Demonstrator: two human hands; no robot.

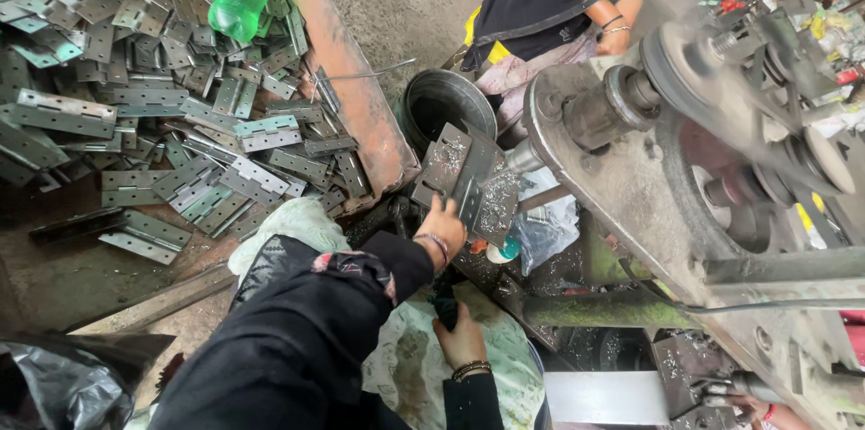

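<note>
Right hand (461, 337) nearest, grip closed on dark cloth (444, 306).
Left hand (441, 224) grips hinge plate (469, 198) at the press; rusty tray (356, 96) holds loose metal hinges (162, 123).

— What sort of place is this?
— A metal workshop. Left of the reaching left hand (441, 224), a rusty tray (360, 105) holds a heap of flat grey steel hinge plates (162, 114).
— Any machinery?
— Yes, to its right stands a heavy grey press with pulley wheels (721, 141); metal shavings cover the steel plate (468, 178) it touches.
</note>
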